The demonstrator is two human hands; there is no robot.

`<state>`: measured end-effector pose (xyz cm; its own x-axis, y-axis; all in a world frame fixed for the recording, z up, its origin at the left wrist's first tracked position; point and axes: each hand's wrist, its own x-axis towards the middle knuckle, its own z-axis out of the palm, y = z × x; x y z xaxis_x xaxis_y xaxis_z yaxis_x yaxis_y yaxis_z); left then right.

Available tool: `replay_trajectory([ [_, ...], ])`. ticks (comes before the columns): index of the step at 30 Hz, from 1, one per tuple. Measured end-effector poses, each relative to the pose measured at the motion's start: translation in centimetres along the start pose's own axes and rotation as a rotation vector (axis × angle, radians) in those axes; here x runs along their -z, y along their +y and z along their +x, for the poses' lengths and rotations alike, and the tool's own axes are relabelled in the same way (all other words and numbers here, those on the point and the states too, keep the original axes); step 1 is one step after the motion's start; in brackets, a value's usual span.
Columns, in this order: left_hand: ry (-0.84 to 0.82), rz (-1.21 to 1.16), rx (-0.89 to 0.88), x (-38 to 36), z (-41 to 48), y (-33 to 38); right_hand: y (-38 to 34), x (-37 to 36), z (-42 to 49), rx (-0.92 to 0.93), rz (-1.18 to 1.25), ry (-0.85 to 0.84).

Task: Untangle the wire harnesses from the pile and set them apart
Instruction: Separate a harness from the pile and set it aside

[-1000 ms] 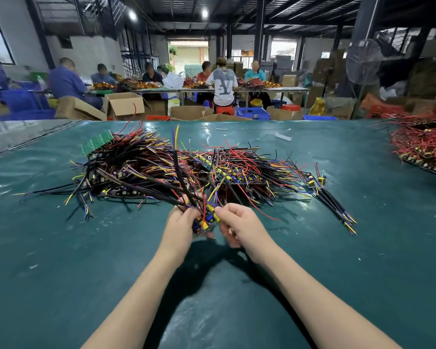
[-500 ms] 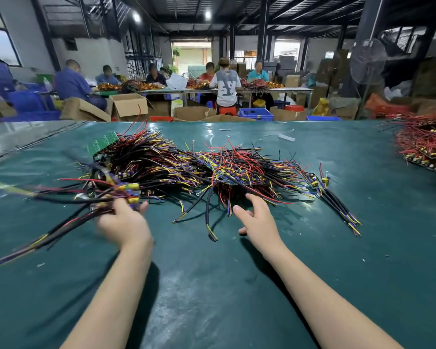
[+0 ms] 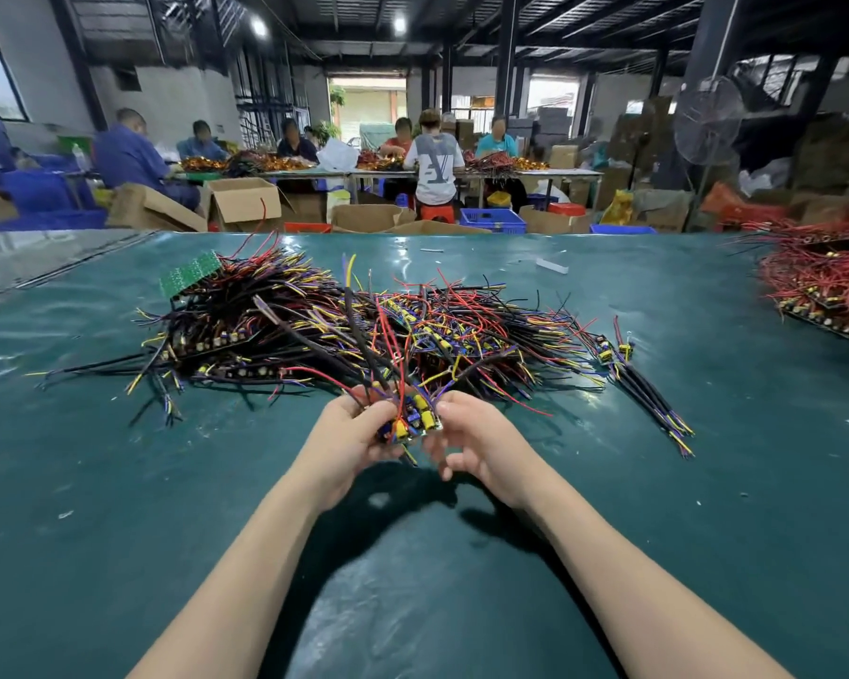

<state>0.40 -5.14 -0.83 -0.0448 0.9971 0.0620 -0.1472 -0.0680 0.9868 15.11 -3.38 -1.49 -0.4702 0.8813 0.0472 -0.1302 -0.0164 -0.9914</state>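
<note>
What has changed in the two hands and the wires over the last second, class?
Half a second ago the left hand swung a bundle out leftward while the right hand lay open by the pile. Now both are back together at its near edge, gripping another harness. The small bundle on the right and the red wires stayed put.

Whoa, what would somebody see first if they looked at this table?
A huge tangled pile of wire harnesses, black, red, yellow and blue, sprawls across the middle of the green table. Just in front, the left hand and right hand hold one small bundle between them. A red wire pile sits at the right edge.
</note>
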Motion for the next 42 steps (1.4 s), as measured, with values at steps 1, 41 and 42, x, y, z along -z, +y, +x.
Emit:
replay_trajectory([
  [1,-0.031,0.019,0.0,0.1,-0.1,0.0,0.1,-0.1,0.0,0.025,-0.02,0.038],
  [41,-0.039,-0.432,0.363,-1.1,-0.3,-0.1,-0.5,-0.7,-0.1,0.024,0.099,0.034],
  [42,-0.035,-0.441,0.37,-1.1,-0.3,-0.1,-0.6,-0.7,-0.2,0.021,0.094,0.032],
])
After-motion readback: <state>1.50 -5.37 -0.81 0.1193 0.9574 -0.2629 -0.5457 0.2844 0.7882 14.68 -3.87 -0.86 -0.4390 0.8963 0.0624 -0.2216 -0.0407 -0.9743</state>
